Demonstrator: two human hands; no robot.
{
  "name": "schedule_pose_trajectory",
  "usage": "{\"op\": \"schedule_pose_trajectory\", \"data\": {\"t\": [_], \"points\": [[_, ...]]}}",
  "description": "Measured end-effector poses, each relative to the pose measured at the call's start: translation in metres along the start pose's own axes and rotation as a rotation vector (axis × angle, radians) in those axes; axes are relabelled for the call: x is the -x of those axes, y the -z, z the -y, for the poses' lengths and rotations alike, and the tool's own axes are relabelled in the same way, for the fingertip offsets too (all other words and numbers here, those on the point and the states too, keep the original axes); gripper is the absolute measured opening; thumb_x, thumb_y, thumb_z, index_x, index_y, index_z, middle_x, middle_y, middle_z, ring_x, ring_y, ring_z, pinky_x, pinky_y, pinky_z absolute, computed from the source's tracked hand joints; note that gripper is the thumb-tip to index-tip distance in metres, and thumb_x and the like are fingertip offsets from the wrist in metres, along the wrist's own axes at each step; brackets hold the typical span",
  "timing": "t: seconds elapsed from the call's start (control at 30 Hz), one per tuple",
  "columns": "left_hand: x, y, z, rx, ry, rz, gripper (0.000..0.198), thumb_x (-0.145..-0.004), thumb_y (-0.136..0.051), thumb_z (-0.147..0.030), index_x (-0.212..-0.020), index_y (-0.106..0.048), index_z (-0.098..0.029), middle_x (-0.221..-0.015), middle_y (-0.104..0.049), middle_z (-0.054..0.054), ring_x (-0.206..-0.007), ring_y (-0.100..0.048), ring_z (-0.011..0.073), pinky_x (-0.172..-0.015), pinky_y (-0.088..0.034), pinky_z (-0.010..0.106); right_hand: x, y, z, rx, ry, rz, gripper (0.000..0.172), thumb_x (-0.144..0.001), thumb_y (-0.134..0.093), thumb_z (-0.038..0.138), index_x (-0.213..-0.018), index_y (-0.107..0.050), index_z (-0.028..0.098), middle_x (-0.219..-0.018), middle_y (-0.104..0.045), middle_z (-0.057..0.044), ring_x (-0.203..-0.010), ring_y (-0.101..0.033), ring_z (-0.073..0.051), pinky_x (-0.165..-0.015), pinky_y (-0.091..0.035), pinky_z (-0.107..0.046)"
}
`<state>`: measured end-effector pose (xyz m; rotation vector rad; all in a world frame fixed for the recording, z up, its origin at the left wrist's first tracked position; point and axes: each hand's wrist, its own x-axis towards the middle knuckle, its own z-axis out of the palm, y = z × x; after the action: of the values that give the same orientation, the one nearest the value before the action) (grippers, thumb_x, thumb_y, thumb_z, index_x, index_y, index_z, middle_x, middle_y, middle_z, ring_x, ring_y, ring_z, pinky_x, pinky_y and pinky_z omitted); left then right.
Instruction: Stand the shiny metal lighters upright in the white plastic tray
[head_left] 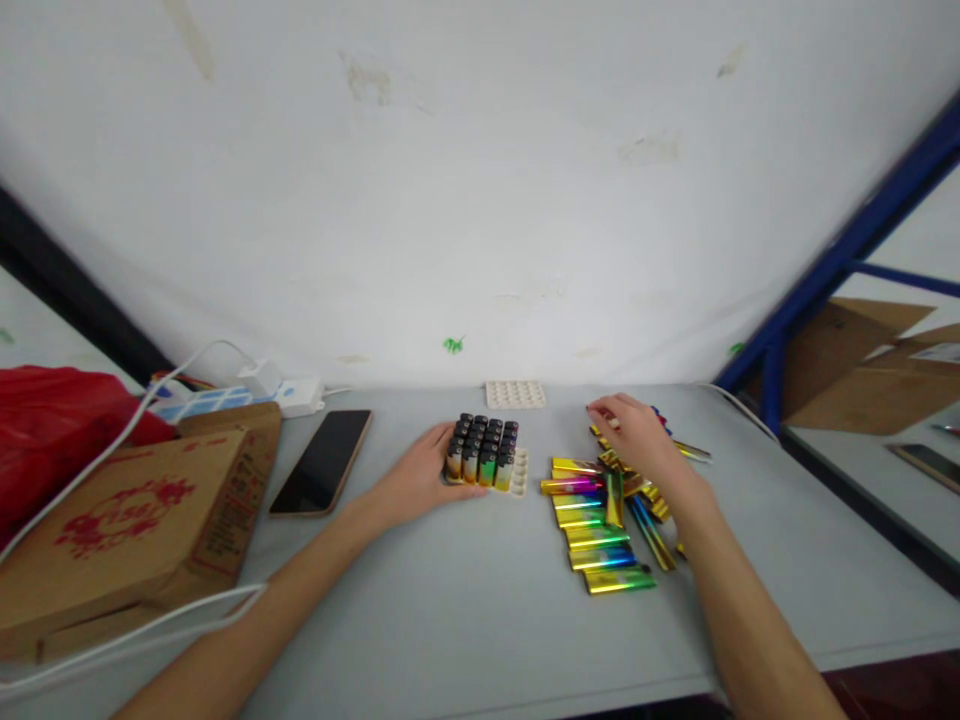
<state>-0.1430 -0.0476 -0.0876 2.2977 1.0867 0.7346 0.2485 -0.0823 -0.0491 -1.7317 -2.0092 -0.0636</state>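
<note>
At the middle of the table, a cream tray (519, 477) with round sockets holds several upright lighters (480, 450) with black tops and shiny bodies. My left hand (424, 475) is wrapped round the tray's left side, its thumb along the front edge. The tray's right-hand sockets show bare. To the right lies a loose pile of metallic lighters (615, 495) in gold, green, blue and purple, some lined up in a rough column. Over the far part of this pile is my right hand (634, 430), fingers curled together; what they pinch is too small to make out.
A second cream socket tray (515, 394) lies against the back wall. On the left are a phone (322, 462), a cardboard box (127, 520), a red bag (67, 440) and a power strip (300, 397) with white cables. A blue metal frame (772, 380) borders the right side.
</note>
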Motion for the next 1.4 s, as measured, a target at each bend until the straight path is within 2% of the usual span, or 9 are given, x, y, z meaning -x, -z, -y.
{"op": "schedule_pose_trajectory", "data": {"t": [0.13, 0.3, 0.43, 0.53, 0.87, 1.03, 1.2, 1.3, 1.4], "points": [[-0.001, 0.000, 0.002, 0.008, 0.002, 0.007, 0.093, -0.076, -0.102, -0.061, -0.155, -0.067, -0.027, -0.160, -0.071, 0.013, -0.150, -0.067, 0.0418, -0.137, -0.048, 0.057, 0.008, 0.011, -0.057, 0.117, -0.168, -0.061, 0.038, -0.098, -0.060, 0.012, -0.127, -0.085, 0.015, -0.133, -0.084, -0.021, -0.126, -0.079, -0.035, -0.115, -0.059, -0.047], [-0.001, -0.001, 0.002, 0.016, 0.006, 0.005, 0.095, -0.076, -0.102, -0.061, -0.156, -0.067, -0.027, -0.163, -0.070, 0.013, -0.151, -0.066, 0.0421, -0.138, -0.046, 0.056, 0.026, 0.026, -0.094, 0.160, -0.273, 0.061, 0.047, -0.087, -0.066, 0.009, -0.127, -0.088, 0.018, -0.128, -0.088, -0.016, -0.122, -0.082, -0.034, -0.110, -0.063, -0.045], [-0.001, -0.001, 0.001, 0.017, 0.021, 0.011, 0.097, -0.075, -0.102, -0.063, -0.157, -0.066, -0.025, -0.163, -0.069, 0.014, -0.152, -0.065, 0.0433, -0.139, -0.046, 0.056, 0.031, 0.023, -0.092, 0.124, -0.263, 0.144, 0.036, -0.098, -0.073, 0.028, -0.130, -0.087, 0.020, -0.123, -0.088, -0.016, -0.118, -0.082, -0.036, -0.104, -0.064, -0.045], [-0.001, 0.000, 0.001, 0.020, 0.015, 0.014, 0.096, -0.076, -0.101, -0.062, -0.158, -0.066, -0.024, -0.162, -0.070, 0.014, -0.151, -0.066, 0.0422, -0.138, -0.046, 0.055, 0.029, 0.015, -0.087, 0.141, -0.253, 0.133, 0.042, -0.097, -0.082, 0.041, -0.133, -0.086, 0.019, -0.127, -0.086, -0.019, -0.128, -0.077, -0.039, -0.108, -0.061, -0.047], [0.000, 0.000, 0.001, 0.011, 0.007, -0.015, 0.093, -0.074, -0.103, -0.059, -0.154, -0.069, -0.027, -0.157, -0.073, 0.011, -0.148, -0.069, 0.0407, -0.136, -0.049, 0.052, 0.028, 0.014, -0.087, 0.144, -0.348, 0.036, 0.059, -0.087, -0.089, 0.036, -0.141, -0.080, 0.014, -0.122, -0.083, -0.021, -0.117, -0.079, -0.039, -0.106, -0.063, -0.048], [0.000, 0.000, 0.001, 0.026, 0.007, -0.012, 0.091, -0.074, -0.103, -0.058, -0.153, -0.070, -0.027, -0.158, -0.073, 0.012, -0.148, -0.069, 0.0406, -0.136, -0.049, 0.053, 0.018, 0.011, -0.063, 0.005, -0.162, -0.172, 0.049, -0.093, -0.069, 0.024, -0.141, -0.078, 0.017, -0.133, -0.078, -0.020, -0.121, -0.078, -0.036, -0.113, -0.062, -0.050], [0.000, -0.001, 0.003, 0.019, 0.000, -0.007, 0.096, -0.075, -0.103, -0.060, -0.157, -0.067, -0.027, -0.164, -0.070, 0.012, -0.151, -0.066, 0.0406, -0.138, -0.046, 0.053, 0.006, -0.004, -0.009, -0.310, -0.071, -0.244, 0.067, -0.100, -0.068, 0.035, -0.165, -0.059, 0.022, -0.147, -0.072, -0.019, -0.095, -0.082, -0.029, -0.100, -0.067, -0.051], [0.000, -0.002, 0.003, -0.001, 0.012, 0.003, 0.098, -0.074, -0.103, -0.063, -0.157, -0.066, -0.026, -0.163, -0.070, 0.013, -0.152, -0.066, 0.0410, -0.139, -0.045, 0.052, 0.005, -0.016, 0.022, -0.525, -0.099, -0.253, 0.074, -0.100, -0.074, 0.047, -0.167, -0.055, 0.023, -0.128, -0.078, -0.014, -0.093, -0.081, -0.028, -0.093, -0.068, -0.048], [0.000, -0.002, 0.002, 0.002, -0.007, 0.011, 0.096, -0.077, -0.101, -0.063, -0.157, -0.065, -0.025, -0.162, -0.070, 0.013, -0.151, -0.066, 0.0415, -0.139, -0.045, 0.054, 0.007, -0.023, 0.048, -0.722, -0.072, -0.186, 0.052, -0.101, -0.074, 0.057, -0.142, -0.073, 0.024, -0.112, -0.076, -0.009, -0.089, -0.078, -0.026, -0.085, -0.067, -0.043]]}}
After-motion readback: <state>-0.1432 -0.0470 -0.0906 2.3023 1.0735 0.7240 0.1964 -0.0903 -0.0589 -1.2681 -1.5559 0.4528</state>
